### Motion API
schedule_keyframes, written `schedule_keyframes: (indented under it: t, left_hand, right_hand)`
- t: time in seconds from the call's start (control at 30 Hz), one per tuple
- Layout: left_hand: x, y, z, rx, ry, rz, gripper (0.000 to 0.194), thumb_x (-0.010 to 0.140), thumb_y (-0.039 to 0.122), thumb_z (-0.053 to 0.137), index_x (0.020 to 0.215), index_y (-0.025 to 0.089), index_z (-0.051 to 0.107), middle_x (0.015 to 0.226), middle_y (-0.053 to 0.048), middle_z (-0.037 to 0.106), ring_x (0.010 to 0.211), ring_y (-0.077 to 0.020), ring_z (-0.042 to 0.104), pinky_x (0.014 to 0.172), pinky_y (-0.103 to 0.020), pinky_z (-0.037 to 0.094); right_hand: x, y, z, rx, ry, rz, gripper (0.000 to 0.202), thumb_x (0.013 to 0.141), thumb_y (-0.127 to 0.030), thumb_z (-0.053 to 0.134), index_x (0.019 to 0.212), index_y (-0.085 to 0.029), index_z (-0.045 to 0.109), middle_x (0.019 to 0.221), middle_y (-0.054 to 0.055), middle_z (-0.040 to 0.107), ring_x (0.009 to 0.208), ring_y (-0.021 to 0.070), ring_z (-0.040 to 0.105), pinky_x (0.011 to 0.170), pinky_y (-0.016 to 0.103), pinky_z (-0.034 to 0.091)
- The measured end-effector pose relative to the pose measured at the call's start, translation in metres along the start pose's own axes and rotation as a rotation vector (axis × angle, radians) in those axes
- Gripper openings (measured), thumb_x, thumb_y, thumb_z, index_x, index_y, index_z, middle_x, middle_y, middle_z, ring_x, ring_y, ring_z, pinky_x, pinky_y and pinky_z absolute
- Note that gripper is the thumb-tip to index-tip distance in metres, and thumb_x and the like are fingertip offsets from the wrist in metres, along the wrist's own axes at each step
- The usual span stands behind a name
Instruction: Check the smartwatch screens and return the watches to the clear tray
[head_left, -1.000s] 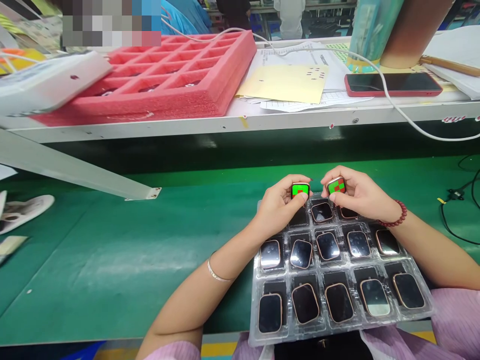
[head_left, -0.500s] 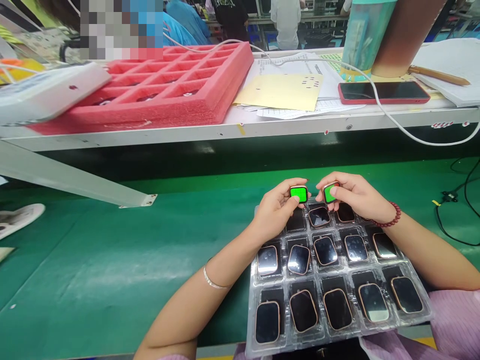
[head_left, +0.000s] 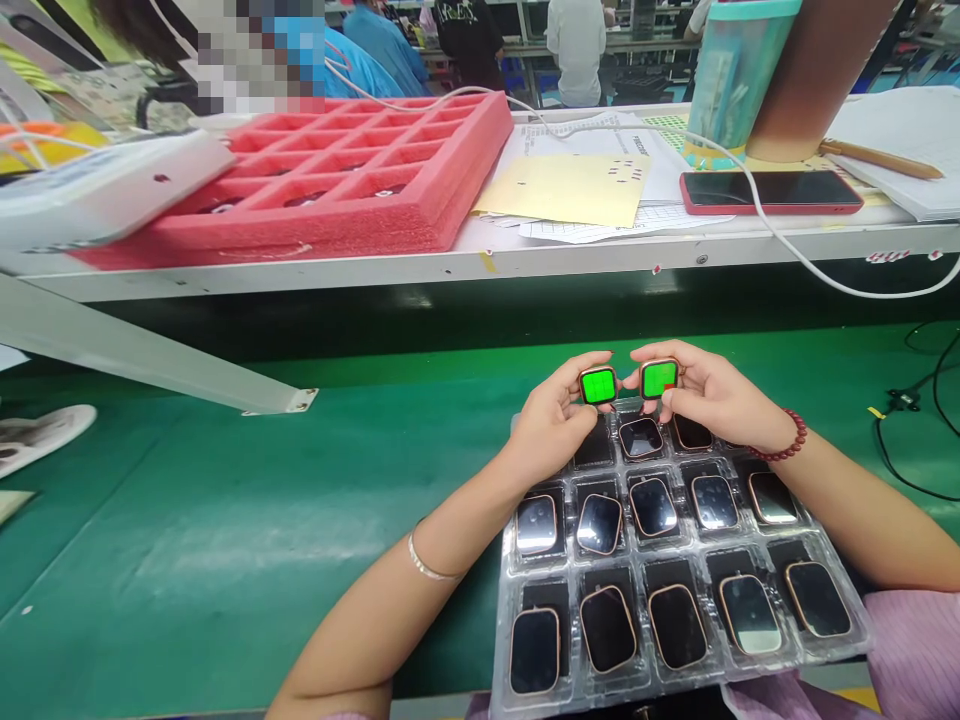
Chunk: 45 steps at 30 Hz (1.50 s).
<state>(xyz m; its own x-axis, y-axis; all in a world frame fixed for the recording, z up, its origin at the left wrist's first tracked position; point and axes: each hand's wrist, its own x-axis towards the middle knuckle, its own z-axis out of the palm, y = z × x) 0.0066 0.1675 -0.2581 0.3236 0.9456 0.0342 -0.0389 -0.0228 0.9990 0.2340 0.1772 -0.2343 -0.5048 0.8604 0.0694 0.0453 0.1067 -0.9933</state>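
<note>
Left hand: my left hand (head_left: 551, 425) is closed around a small watch body (head_left: 598, 385), pinched by its edges at the fingertips with the thumb near the glass, so the lit face stays turned up to my camera.
Left screen: solid green all over, nothing covering it.
Right hand: my right hand (head_left: 712, 398) grips a second watch body (head_left: 659, 379) the same way, edges only, tilted toward me.
Right screen: green too, with a small red patch at its lower right corner.
Position: both units hover side by side, just apart, above the far row of the clear tray (head_left: 840, 640), likely so the two faces can be compared at a glance.
Tray: it sits at the near edge of the green belt (head_left: 187, 520), partly over my lap; each pocket I can see holds one dark-screened watch, faces up, kept from touching each other.
Far row: some pockets are hidden under my hands, so I can't tell whether they are filled.
Shelf behind: a pink foam tray (head_left: 360, 180), a yellow sheet (head_left: 562, 190) on printed papers, a red-cased phone (head_left: 769, 190) and a white cable (head_left: 795, 255).
Writing: print on the papers is too small to read; I see no brand on the watches.
</note>
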Motion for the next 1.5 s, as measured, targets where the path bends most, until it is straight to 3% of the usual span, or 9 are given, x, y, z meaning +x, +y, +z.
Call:
schedule_keyframes:
  t: [0.23, 0.43, 0.6, 0.73, 0.93, 1.17, 1.33, 1.43, 1.5]
  left_hand:
    - [-0.001, 0.003, 0.003, -0.017, 0.021, -0.002, 0.058, 0.074, 0.011, 0.066, 0.131, 0.018, 0.061, 0.112, -0.009, 0.072, 0.102, -0.0197, 0.070, 0.087, -0.030, 0.057]
    - [-0.002, 0.009, 0.004, -0.003, 0.055, 0.007, 0.036, 0.080, 0.017, 0.068, 0.115, 0.016, 0.066, 0.105, -0.009, 0.073, 0.094, -0.0192, 0.070, 0.078, -0.028, 0.057]
    - [-0.002, 0.010, 0.005, 0.042, 0.066, -0.011, 0.045, 0.074, 0.014, 0.071, 0.118, 0.018, 0.063, 0.105, -0.007, 0.073, 0.097, -0.0195, 0.069, 0.077, -0.027, 0.054]
    - [-0.002, 0.010, 0.004, 0.037, 0.081, 0.000, 0.029, 0.078, 0.019, 0.069, 0.106, 0.016, 0.065, 0.097, -0.007, 0.071, 0.088, -0.0177, 0.068, 0.073, -0.027, 0.052]
    - [-0.001, 0.009, 0.005, 0.049, 0.066, -0.013, 0.044, 0.073, 0.013, 0.068, 0.116, 0.018, 0.062, 0.101, -0.006, 0.071, 0.097, -0.0189, 0.068, 0.076, -0.026, 0.052]
    - [0.000, 0.006, 0.003, 0.031, 0.061, -0.008, 0.053, 0.073, 0.011, 0.068, 0.124, 0.019, 0.059, 0.103, -0.006, 0.070, 0.098, -0.0189, 0.068, 0.077, -0.026, 0.052]
    - [0.000, 0.003, 0.004, -0.005, 0.062, 0.001, 0.062, 0.073, 0.011, 0.072, 0.132, 0.022, 0.055, 0.106, -0.006, 0.070, 0.104, -0.0200, 0.068, 0.078, -0.026, 0.053]
    - [0.000, 0.005, 0.002, -0.106, 0.042, -0.005, 0.067, 0.072, 0.013, 0.079, 0.134, 0.022, 0.055, 0.108, -0.006, 0.070, 0.104, -0.0189, 0.069, 0.078, -0.024, 0.054]
    - [0.002, 0.006, -0.002, -0.212, -0.009, -0.040, 0.070, 0.072, 0.020, 0.084, 0.135, 0.022, 0.055, 0.106, -0.006, 0.072, 0.089, -0.0161, 0.072, 0.068, -0.021, 0.053]
  right_hand:
    - [0.000, -0.003, 0.000, -0.032, 0.011, -0.002, 0.042, 0.082, -0.014, 0.067, 0.122, -0.021, 0.061, 0.115, 0.008, 0.072, 0.080, 0.0147, 0.073, 0.071, 0.030, 0.063]
    - [-0.001, -0.004, 0.001, -0.054, 0.010, -0.033, 0.027, 0.087, -0.018, 0.066, 0.114, -0.020, 0.064, 0.102, 0.007, 0.075, 0.075, 0.0137, 0.071, 0.067, 0.028, 0.062]
    - [-0.002, -0.005, 0.002, -0.110, -0.033, -0.023, 0.041, 0.083, -0.018, 0.070, 0.123, -0.021, 0.062, 0.118, 0.010, 0.073, 0.089, 0.0179, 0.074, 0.074, 0.031, 0.063]
    - [-0.002, -0.004, 0.002, -0.107, -0.030, 0.006, 0.034, 0.089, -0.020, 0.062, 0.123, -0.020, 0.063, 0.115, 0.010, 0.074, 0.081, 0.0165, 0.074, 0.070, 0.031, 0.063]
    - [-0.001, -0.004, 0.003, -0.116, -0.035, -0.009, 0.045, 0.081, -0.015, 0.066, 0.125, -0.023, 0.063, 0.117, 0.008, 0.073, 0.096, 0.0198, 0.074, 0.081, 0.035, 0.065]
    - [0.000, -0.002, 0.002, -0.112, -0.049, 0.022, 0.049, 0.084, -0.017, 0.067, 0.131, -0.024, 0.058, 0.123, 0.009, 0.071, 0.106, 0.0217, 0.073, 0.092, 0.040, 0.063]
    - [-0.001, 0.001, 0.002, -0.099, -0.043, 0.024, 0.059, 0.085, -0.020, 0.072, 0.140, -0.026, 0.053, 0.128, 0.010, 0.068, 0.112, 0.0224, 0.069, 0.090, 0.037, 0.063]
    - [-0.002, 0.001, 0.000, -0.009, -0.023, 0.020, 0.065, 0.084, -0.023, 0.077, 0.144, -0.027, 0.050, 0.128, 0.010, 0.066, 0.097, 0.0176, 0.071, 0.077, 0.030, 0.064]
    - [-0.001, 0.000, -0.004, 0.073, -0.013, 0.042, 0.067, 0.084, -0.028, 0.080, 0.144, -0.026, 0.050, 0.125, 0.009, 0.068, 0.080, 0.0131, 0.070, 0.067, 0.027, 0.063]
